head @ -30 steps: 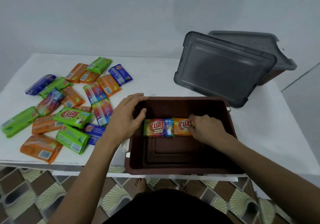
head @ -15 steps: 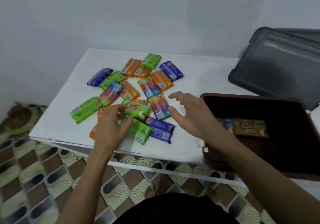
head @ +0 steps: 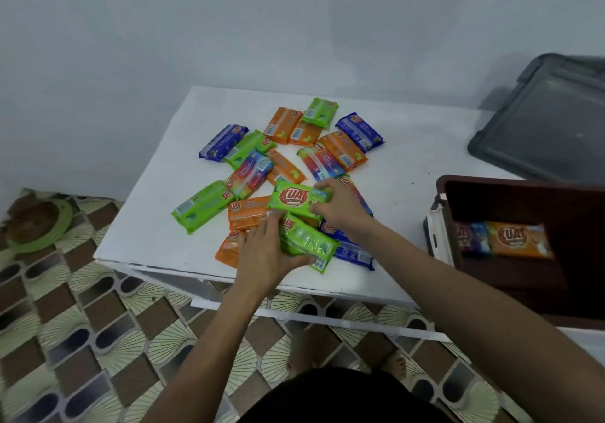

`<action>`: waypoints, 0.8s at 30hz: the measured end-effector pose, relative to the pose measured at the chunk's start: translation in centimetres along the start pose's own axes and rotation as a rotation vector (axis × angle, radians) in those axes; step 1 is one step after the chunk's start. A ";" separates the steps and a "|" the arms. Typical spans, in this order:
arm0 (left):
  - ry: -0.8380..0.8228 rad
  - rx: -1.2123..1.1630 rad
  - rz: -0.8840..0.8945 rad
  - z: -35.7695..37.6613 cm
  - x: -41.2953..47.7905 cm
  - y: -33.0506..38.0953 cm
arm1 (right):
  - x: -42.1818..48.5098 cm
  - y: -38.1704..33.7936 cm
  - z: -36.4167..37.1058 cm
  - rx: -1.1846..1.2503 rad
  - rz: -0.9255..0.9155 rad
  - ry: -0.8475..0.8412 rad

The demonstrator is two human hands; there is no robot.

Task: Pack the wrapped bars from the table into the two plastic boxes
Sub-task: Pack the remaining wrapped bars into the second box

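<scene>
Several wrapped bars in green, orange, blue and rainbow wrappers lie scattered on the white table. My right hand grips a green bar with its label facing up, slightly raised over the pile. My left hand is closed around another green bar at the table's near edge. The brown plastic box stands open at the right and holds an orange bar beside a multicoloured bar.
A grey lid leans at the back right, cut off by the frame edge. A patterned tile floor lies below the table's near edge, with a green-rimmed round object on it at the left. A pale wall stands behind.
Both hands left the brown box and moved left to the pile. Each has closed on a green bar. The view swung left, so the box now sits at the right edge.
</scene>
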State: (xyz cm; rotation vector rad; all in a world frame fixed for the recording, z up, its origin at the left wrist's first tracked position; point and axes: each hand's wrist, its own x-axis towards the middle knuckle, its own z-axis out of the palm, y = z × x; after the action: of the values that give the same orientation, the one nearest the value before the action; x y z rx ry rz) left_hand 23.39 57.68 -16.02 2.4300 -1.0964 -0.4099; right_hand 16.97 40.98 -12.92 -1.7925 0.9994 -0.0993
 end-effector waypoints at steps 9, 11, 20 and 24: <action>-0.092 -0.571 0.078 -3.6 0.4 2.9 | -2.6 -1.5 -7.4 0.411 0.011 0.011; -0.132 -0.690 0.022 -4.3 0.9 4.2 | -4.2 -0.9 -10.5 0.429 -0.064 0.040; -0.222 -1.352 -0.243 -2.7 2.1 15.3 | -12.3 6.6 -26.6 0.407 -0.284 0.134; -0.203 -1.351 -0.130 -0.1 2.5 19.8 | -12.1 11.1 -29.2 0.278 -0.216 0.091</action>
State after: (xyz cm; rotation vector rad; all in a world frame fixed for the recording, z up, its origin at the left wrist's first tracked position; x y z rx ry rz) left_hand 12.52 44.16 -6.18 1.2435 -0.4105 -1.0305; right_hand -11.70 26.13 -3.91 -1.6442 0.8076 -0.4368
